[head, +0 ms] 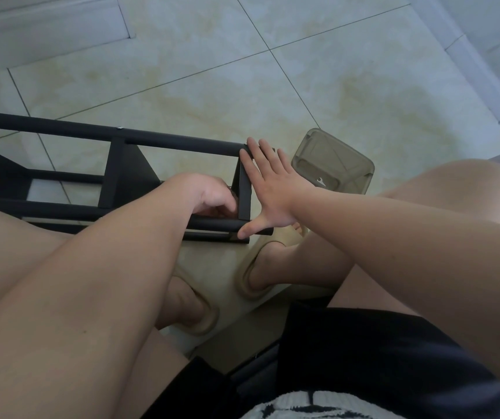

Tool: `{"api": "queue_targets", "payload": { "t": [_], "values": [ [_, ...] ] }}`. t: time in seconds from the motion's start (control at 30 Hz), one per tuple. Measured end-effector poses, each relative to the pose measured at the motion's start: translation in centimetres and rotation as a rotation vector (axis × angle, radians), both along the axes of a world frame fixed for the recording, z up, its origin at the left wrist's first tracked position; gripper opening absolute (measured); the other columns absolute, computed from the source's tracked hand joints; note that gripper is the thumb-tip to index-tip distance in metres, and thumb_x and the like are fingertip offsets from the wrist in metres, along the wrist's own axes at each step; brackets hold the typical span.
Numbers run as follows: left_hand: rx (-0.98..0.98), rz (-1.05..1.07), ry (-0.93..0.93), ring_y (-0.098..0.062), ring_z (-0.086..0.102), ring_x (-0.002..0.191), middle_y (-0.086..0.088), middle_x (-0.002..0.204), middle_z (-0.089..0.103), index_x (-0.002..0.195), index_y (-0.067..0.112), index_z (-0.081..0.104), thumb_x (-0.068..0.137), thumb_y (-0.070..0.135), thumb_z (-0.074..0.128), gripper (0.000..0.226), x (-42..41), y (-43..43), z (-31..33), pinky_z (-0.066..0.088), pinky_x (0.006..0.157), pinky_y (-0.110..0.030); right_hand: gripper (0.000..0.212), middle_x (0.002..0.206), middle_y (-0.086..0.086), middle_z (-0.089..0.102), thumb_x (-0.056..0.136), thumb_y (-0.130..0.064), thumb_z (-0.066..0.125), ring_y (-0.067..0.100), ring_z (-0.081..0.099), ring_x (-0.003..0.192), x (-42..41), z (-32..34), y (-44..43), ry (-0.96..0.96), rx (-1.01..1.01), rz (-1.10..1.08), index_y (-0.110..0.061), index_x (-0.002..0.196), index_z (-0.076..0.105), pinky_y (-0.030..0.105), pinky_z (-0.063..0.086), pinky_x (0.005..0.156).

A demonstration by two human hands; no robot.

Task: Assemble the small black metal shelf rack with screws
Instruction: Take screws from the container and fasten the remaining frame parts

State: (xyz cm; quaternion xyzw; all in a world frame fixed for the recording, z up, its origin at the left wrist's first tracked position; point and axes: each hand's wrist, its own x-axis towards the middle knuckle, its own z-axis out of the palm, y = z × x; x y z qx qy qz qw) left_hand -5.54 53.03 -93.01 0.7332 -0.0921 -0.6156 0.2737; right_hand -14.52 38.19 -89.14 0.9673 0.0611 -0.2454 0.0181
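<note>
Our matte black tubular rack (61, 128) lay sideways on the floor (242, 71), long axis running leftward from our hands. Our right hand (273, 195) pressed flat, fingers straight, on its end; our left hand (209, 195) curled inside, grasp untellable.

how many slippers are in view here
2. The near slipper is on a foot at lower centre. The far slipper is on the other foot, up and right of it, just below the rack end. None look hidden.
</note>
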Motion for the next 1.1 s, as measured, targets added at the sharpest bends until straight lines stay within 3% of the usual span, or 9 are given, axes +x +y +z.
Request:
{"api": "queue_targets", "payload": {
  "t": [0.1, 0.23, 0.37, 0.47, 0.53, 0.67, 0.77, 0.97, 1.1],
  "values": [
    [-0.025, 0.011, 0.004, -0.030, 0.062, 0.086, -0.024, 0.099, 0.068, 0.108, -0.005, 0.070, 0.082, -0.001, 0.063, 0.028, -0.08, 0.09, -0.08, 0.050, 0.090, -0.041, 0.157, 0.163, 0.016, -0.031, 0.049, -0.106, 0.035, 0.036, -0.028, 0.150, -0.01, 0.03, 0.02, 0.001, 0.002, -0.002, -0.007, 0.156, -0.023, 0.053, -0.011, 0.122],
    [-0.047, 0.020, 0.012, -0.037, 0.066, 0.097, -0.029, 0.113, 0.068, 0.110, -0.003, 0.070, 0.082, -0.002, 0.063, 0.029, -0.17, 0.14, -0.14, 0.047, 0.103, -0.049, 0.156, 0.163, 0.016, -0.031, 0.052, -0.105, 0.040, 0.036, -0.029, 0.150, -0.05, 0.08, 0.01, 0.001, 0.006, -0.002, -0.007, 0.156, -0.023, 0.053, -0.011, 0.123],
    [-0.073, 0.038, 0.031, -0.032, 0.064, 0.090, -0.025, 0.103, 0.070, 0.109, -0.001, 0.071, 0.084, -0.003, 0.060, 0.028, -0.26, 0.36, -0.33, 0.050, 0.098, -0.046, 0.157, 0.163, 0.016, -0.031, 0.051, -0.105, 0.039, 0.036, -0.029, 0.150, -0.03, 0.09, 0.05, 0.004, 0.009, -0.004, -0.007, 0.156, -0.023, 0.052, -0.012, 0.122],
    [-0.096, 0.073, 0.069, -0.027, 0.063, 0.079, -0.012, 0.081, 0.070, 0.104, 0.003, 0.072, 0.086, -0.006, 0.057, 0.024, -0.49, 0.43, -0.21, 0.050, 0.079, -0.035, 0.157, 0.163, 0.016, -0.031, 0.051, -0.105, 0.041, 0.036, -0.028, 0.150, -0.07, 0.03, 0.05, 0.000, 0.008, -0.005, -0.007, 0.157, -0.022, 0.052, -0.012, 0.122],
    [-0.088, 0.083, 0.100, -0.026, 0.063, 0.076, -0.010, 0.078, 0.069, 0.104, 0.004, 0.071, 0.088, -0.005, 0.056, 0.023, -0.57, 0.46, -0.06, 0.049, 0.073, -0.031, 0.157, 0.163, 0.016, -0.031, 0.051, -0.105, 0.041, 0.036, -0.028, 0.150, -0.06, 0.00, 0.04, -0.001, 0.007, -0.006, -0.007, 0.157, -0.022, 0.052, -0.012, 0.122],
    [-0.029, 0.072, 0.164, -0.029, 0.064, 0.083, -0.011, 0.084, 0.072, 0.113, 0.003, 0.069, 0.092, 0.006, 0.060, 0.024, -0.56, 0.52, 0.08, 0.050, 0.084, -0.036, 0.157, 0.163, 0.016, -0.031, 0.050, -0.105, 0.040, 0.036, -0.028, 0.150, -0.02, -0.08, -0.03, -0.002, 0.011, -0.008, -0.007, 0.157, -0.022, 0.052, -0.012, 0.122],
    [-0.026, 0.064, 0.101, -0.026, 0.064, 0.079, -0.009, 0.080, 0.071, 0.109, 0.000, 0.070, 0.088, 0.004, 0.063, 0.022, -0.36, 0.36, 0.12, 0.049, 0.080, -0.032, 0.157, 0.163, 0.016, -0.031, 0.050, -0.105, 0.039, 0.036, -0.028, 0.150, -0.02, -0.14, -0.04, -0.007, 0.011, -0.004, -0.007, 0.157, -0.022, 0.052, -0.013, 0.121],
    [-0.033, 0.023, 0.027, -0.031, 0.062, 0.084, -0.022, 0.096, 0.067, 0.112, -0.008, 0.067, 0.085, -0.005, 0.059, 0.028, -0.18, -0.15, 0.01, 0.048, 0.083, -0.037, 0.157, 0.162, 0.016, -0.032, 0.048, -0.106, 0.034, 0.036, -0.029, 0.150, -0.04, -0.28, -0.09, -0.002, 0.015, -0.006, -0.008, 0.156, -0.023, 0.052, -0.013, 0.121],
    [-0.040, 0.010, 0.002, -0.036, 0.065, 0.094, -0.030, 0.118, 0.066, 0.115, -0.005, 0.067, 0.085, -0.004, 0.060, 0.031, -0.10, -0.05, -0.23, 0.049, 0.099, -0.044, 0.157, 0.163, 0.016, -0.032, 0.047, -0.106, 0.033, 0.036, -0.029, 0.150, -0.05, -0.26, -0.06, -0.002, 0.018, -0.007, -0.008, 0.156, -0.024, 0.052, -0.013, 0.121]
  ]
}}
